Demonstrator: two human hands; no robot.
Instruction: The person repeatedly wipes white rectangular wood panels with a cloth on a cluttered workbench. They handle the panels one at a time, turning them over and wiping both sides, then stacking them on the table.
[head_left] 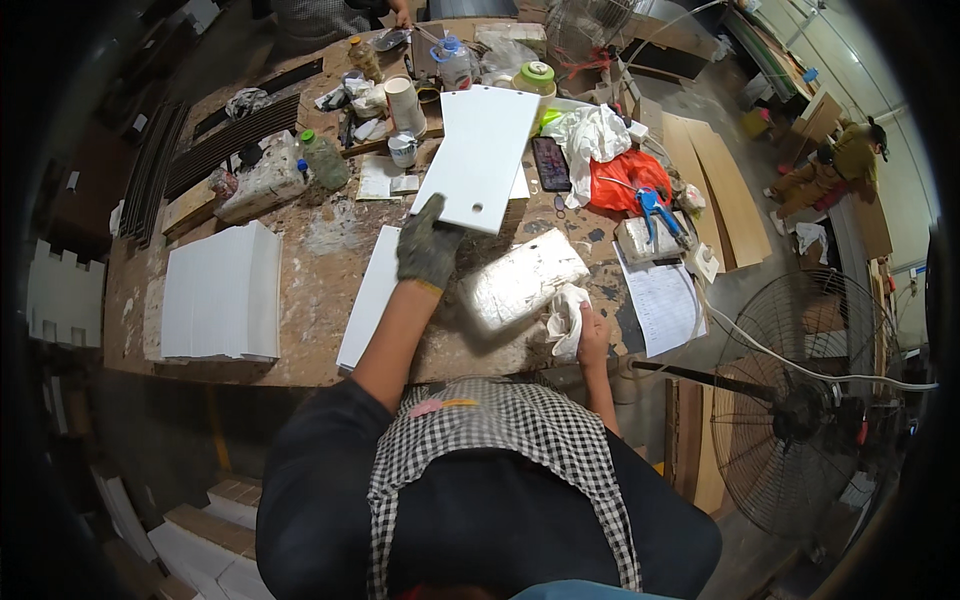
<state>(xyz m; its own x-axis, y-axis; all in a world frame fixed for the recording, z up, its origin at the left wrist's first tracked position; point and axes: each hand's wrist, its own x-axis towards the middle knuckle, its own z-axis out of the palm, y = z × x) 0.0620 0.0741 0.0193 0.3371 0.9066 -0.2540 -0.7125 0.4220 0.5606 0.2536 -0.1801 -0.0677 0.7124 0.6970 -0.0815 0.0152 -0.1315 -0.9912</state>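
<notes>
Near the middle of the worktable [318, 285], ahead of the person, a white panel [485, 140] lies slantwise over a low stack [515, 212]; whether it rests on it fully, cannot tell. Left hand [425, 250], in a dark glove, is closed at the panel's near left corner: 1 digit shows over the top face, the others are hidden, so the hold underneath is unconfirmed. Judgement: gripping at the corner steadies the panel while leaving most of its face uncovered, including the small hole [477, 208] by the near edge. Right hand [594, 340], bare, is closed on a bunched white cloth [566, 320]; the bunching probably makes a pad that stays put in the fingers. Just beside the cloth, a shiny wrapped block [525, 280] sits on the near side, perhaps as a weight or support. Farther left, a stack of white panels [215, 290] stands roughly squared, presumably for stability and easy reach. To the right, blue-handled pliers [652, 212] and a written sheet [662, 305] lie toward the table edge, likely to free the centre. Beyond the panel, a phone [551, 165] and 1 white cylindrical tub [405, 105] occupy the cluttered far side.
</notes>
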